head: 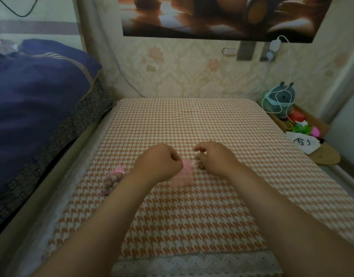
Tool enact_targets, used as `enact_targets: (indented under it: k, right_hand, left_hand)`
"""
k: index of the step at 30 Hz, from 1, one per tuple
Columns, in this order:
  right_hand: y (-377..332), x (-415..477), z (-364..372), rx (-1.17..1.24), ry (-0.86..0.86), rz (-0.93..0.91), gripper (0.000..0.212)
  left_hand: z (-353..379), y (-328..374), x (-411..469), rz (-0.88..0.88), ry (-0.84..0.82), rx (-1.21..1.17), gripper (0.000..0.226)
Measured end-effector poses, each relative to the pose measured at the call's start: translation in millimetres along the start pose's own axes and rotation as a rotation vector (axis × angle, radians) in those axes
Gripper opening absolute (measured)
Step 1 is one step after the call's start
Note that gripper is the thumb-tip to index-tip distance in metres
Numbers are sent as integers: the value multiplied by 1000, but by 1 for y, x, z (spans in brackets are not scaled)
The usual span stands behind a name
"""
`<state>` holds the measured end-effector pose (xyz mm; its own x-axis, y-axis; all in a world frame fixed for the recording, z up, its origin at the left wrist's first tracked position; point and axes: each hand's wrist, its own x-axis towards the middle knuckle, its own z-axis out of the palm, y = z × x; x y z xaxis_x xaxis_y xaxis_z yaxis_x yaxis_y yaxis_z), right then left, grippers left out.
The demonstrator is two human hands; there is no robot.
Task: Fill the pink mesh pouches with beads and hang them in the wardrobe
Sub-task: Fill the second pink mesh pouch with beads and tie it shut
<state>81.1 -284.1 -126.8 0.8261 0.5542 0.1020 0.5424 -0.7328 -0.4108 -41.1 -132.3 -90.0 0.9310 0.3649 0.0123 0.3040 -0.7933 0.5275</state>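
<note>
- Pink mesh pouch [183, 174] lies flat just below the middle of the frame on the houndstooth-covered surface [192, 216], between the two hands and still looking slack and unfilled.
- A filled pouch [113, 180], tied with a pink ribbon and lumpy with beads, rests at lower left, apart from the one being worked on.
- The left hand [162, 162] is curled into a loose fist over the pouch's upper left corner. It appears to be pinching the mouth, though the fingertips are hidden.
- The right hand [214, 158] is cupped just right of the pouch mouth, fingers bent round a small clutch of brownish beads [199, 163] that touch the cloth.
- The step in hand looks like loading this pouch.
- To do it well, the left hand should lift and spread the mouth so that it gapes toward the right hand rather than lying closed.
- The beads are best fed in a few at a time, close to the opening. They are round and will roll off across the cloth if dropped from above.
- The drawstring should stay outside the mouth, ready for tying and hanging.
</note>
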Motion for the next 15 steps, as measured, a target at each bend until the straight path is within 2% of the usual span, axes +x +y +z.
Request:
enact_targets:
  k: [4, 8, 12, 15]
  right_hand:
    - [-7, 14, 19, -205, -37, -28, 36]
    - [-11, 21, 28, -412, -110, -9, 30]
    - [-9, 21, 32, -378, -48, -38, 26]
    - [-9, 14, 25, -175, 77, -56, 23]
  left_hand:
    - [0, -6, 0, 17, -30, -7, 14]
    - [-1, -9, 0, 42, -34, -69, 15]
    - [-1, -11, 1, 51, -54, -88, 18]
    - [-3, -12, 1, 54, -74, -109, 19]
